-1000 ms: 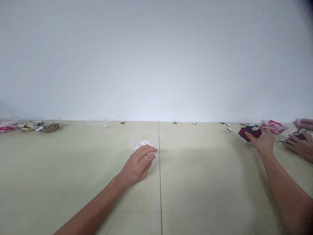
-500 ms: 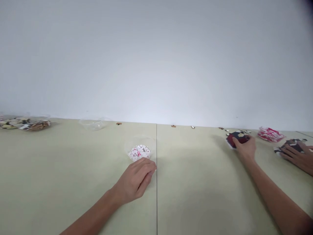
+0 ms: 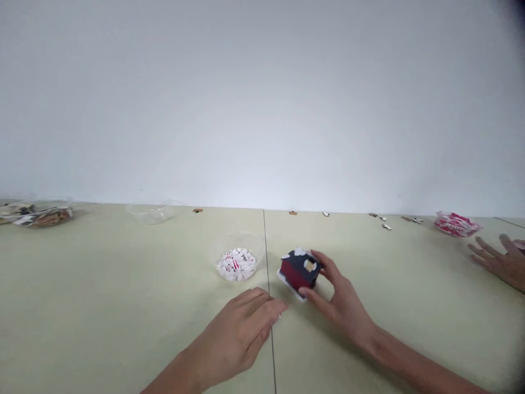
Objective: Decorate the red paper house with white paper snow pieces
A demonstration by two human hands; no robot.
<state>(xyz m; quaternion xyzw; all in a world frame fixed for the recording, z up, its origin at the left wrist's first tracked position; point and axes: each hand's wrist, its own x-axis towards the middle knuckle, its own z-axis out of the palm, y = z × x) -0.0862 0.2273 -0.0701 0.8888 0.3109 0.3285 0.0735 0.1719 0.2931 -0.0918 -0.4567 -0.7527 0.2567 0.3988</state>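
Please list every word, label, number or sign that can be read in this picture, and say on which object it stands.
None can be read.
Dark red and navy pile under the right hand: no print legible.
White pieces with red marks in the clear bowl: too small and blurred.
Pink-and-white heap: blurred.

A pale green bench (image 3: pixel 123 306) meets a plain white wall. Near the centre, the person's right hand (image 3: pixel 342 303) cups a small stack of dark red and navy puzzle pieces (image 3: pixel 299 271), fingers curled around its far and near sides. The left hand (image 3: pixel 241 334) rests palm down at seven o'clock from the stack, holding nothing. A clear bowl of white and red pieces (image 3: pixel 237 261) sits at nine o'clock from the stack. Another person's hand (image 3: pixel 498 261) lies at the right edge, near a bowl of pink pieces (image 3: pixel 455 224).
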